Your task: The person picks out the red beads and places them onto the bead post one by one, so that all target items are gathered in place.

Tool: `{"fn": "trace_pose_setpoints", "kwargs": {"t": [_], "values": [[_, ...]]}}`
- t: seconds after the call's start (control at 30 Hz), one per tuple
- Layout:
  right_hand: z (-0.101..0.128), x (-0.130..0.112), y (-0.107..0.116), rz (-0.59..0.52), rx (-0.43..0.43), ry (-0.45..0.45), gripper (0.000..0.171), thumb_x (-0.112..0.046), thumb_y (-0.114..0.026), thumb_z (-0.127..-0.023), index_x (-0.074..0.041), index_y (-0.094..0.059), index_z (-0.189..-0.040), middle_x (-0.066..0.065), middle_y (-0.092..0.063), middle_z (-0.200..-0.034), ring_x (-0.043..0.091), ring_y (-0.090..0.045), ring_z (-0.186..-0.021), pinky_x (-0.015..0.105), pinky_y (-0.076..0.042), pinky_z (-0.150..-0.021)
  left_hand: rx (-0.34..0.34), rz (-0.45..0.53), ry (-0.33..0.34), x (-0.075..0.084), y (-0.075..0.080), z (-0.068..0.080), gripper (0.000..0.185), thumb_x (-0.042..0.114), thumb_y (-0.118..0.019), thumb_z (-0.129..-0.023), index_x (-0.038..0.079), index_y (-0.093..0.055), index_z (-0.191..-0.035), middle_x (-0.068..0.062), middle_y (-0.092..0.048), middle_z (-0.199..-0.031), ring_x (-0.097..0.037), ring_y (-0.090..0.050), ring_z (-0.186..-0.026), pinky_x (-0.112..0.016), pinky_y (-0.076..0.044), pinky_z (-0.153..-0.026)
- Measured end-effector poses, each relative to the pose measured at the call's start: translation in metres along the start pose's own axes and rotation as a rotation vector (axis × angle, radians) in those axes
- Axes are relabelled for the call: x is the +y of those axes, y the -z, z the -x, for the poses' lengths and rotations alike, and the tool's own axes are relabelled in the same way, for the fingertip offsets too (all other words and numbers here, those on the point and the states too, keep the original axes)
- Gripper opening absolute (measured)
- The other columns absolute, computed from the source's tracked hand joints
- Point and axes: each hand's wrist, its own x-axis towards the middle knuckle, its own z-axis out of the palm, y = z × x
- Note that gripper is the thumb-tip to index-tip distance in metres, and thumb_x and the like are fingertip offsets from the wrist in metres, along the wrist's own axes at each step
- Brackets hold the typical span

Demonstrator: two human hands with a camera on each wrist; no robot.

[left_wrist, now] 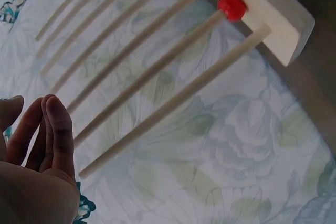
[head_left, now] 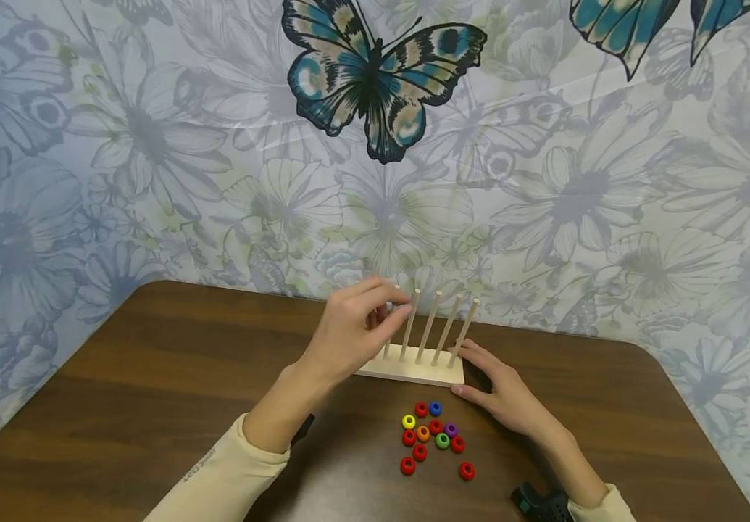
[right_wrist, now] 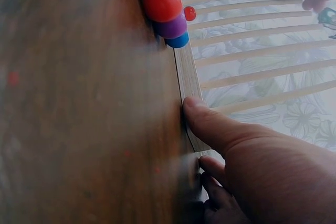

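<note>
A pale wooden peg rack [head_left: 407, 372] with a row of several upright pegs stands near the far edge of the table. One red bead [left_wrist: 232, 7] sits at the foot of the second peg from the left end, as the left wrist view shows. My left hand [head_left: 351, 326] hovers beside the peg tops on the left, fingers bent, with a gap between thumb and fingertips and no bead showing there. At the rack's right end, my right hand [head_left: 505, 395] grips the base, thumb [right_wrist: 202, 116] on the front edge and fingers behind.
Loose beads lie in front of the rack: several red, plus yellow [head_left: 409, 421], orange [head_left: 423, 433], green [head_left: 443, 441], purple [head_left: 451, 430] and blue [head_left: 435, 408]. Behind the brown table [head_left: 185, 377] hangs a butterfly-print cloth [head_left: 218, 181].
</note>
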Motion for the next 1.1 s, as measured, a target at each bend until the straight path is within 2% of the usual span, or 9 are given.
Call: {"fn": "trace_pose_setpoints", "kwargs": {"t": [0.17,0.43,0.7,0.9,1.1], "values": [[-0.001,0.002,-0.003,0.009,0.009,0.014,0.065,-0.042,-0.070,-0.090,-0.019,-0.047,-0.146,0.013,-0.034,-0.158,0.038,-0.033,-0.145,0.063,-0.031,-0.111,-0.060,0.023,0.025,0.000,-0.010,0.008,0.004,0.014,-0.072,-0.090,0.012,-0.074,-0.092,0.006,-0.064,-0.081,-0.003,-0.050,-0.060,-0.020,-0.047,-0.054],[-0.002,0.003,-0.005,0.004,0.009,0.019,0.064,-0.042,-0.069,-0.090,-0.021,-0.047,-0.147,0.013,-0.034,-0.158,0.038,-0.033,-0.145,0.064,-0.031,-0.110,-0.266,0.059,0.066,-0.002,-0.031,0.026,0.004,0.013,-0.073,-0.089,0.014,-0.074,-0.092,0.008,-0.067,-0.081,0.000,-0.053,-0.065,-0.019,-0.049,-0.057],[-0.001,0.004,-0.002,-0.003,0.003,0.021,0.065,-0.042,-0.069,-0.090,-0.020,-0.047,-0.147,0.011,-0.033,-0.159,0.038,-0.032,-0.145,0.064,-0.031,-0.110,-0.414,0.034,0.088,-0.010,-0.048,0.042,0.004,0.016,-0.070,-0.092,0.013,-0.073,-0.091,0.008,-0.066,-0.082,0.001,-0.055,-0.068,-0.014,-0.048,-0.060],[0.000,0.002,0.000,-0.001,-0.005,0.028,0.066,-0.040,-0.069,-0.091,-0.017,-0.045,-0.148,0.013,-0.032,-0.159,0.039,-0.032,-0.145,0.064,-0.032,-0.109,-0.452,0.069,0.130,-0.013,-0.051,0.044,0.004,0.016,-0.071,-0.092,0.014,-0.074,-0.091,0.008,-0.066,-0.081,0.000,-0.055,-0.067,-0.021,-0.052,-0.060],[0.000,0.001,0.001,-0.001,-0.005,0.027,0.066,-0.040,-0.069,-0.091,-0.015,-0.045,-0.148,0.015,-0.032,-0.159,0.039,-0.032,-0.145,0.064,-0.032,-0.110,-0.616,0.028,0.179,-0.014,-0.050,0.047,0.004,0.020,-0.072,-0.091,0.017,-0.074,-0.089,0.013,-0.067,-0.082,-0.001,-0.055,-0.067,-0.014,-0.045,-0.062]]}}
